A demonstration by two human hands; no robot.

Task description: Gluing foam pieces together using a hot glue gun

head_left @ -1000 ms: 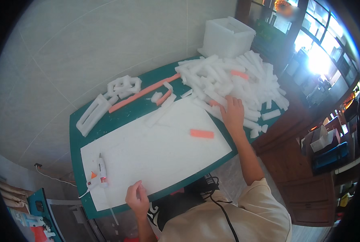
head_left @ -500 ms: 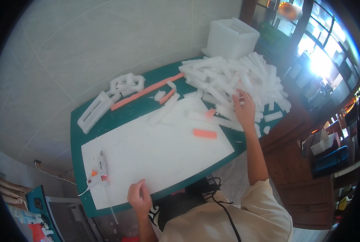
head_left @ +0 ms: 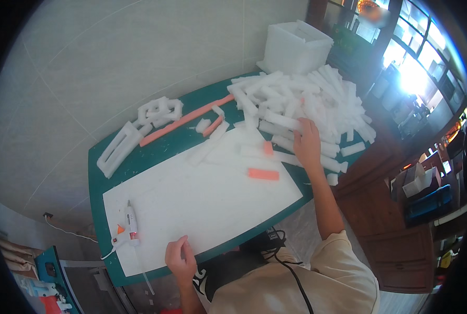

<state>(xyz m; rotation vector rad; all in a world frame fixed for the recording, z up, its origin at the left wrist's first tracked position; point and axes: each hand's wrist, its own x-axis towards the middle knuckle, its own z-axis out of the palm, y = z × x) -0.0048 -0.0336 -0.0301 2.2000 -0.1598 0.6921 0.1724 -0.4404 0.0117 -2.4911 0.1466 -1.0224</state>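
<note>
My right hand (head_left: 308, 145) reaches into the near side of a heap of white foam strips (head_left: 325, 97). Its thumb and fingers close on the end of one white foam strip (head_left: 281, 120), partly covered by the hand. By the near edge of a large white foam sheet (head_left: 207, 193), my left hand (head_left: 181, 260) rests with curled fingers and nothing visible in them. Two short pink foam pieces lie near the sheet's right end: a flat strip (head_left: 263, 174) and a smaller block (head_left: 268, 148). A white glue gun (head_left: 131, 222) lies on the sheet's left end.
A green mat (head_left: 98, 167) covers the table. Along its far side are a long pink strip (head_left: 186, 120), a joined white foam frame (head_left: 119, 149) and linked white foam rings (head_left: 160, 111). A white foam box (head_left: 296, 49) stands behind the heap, near the wall.
My right hand has come down slightly and closed on a white foam strip, shifting strips at the heap's near side. The small pink block sits differently. My left hand stays put.
</note>
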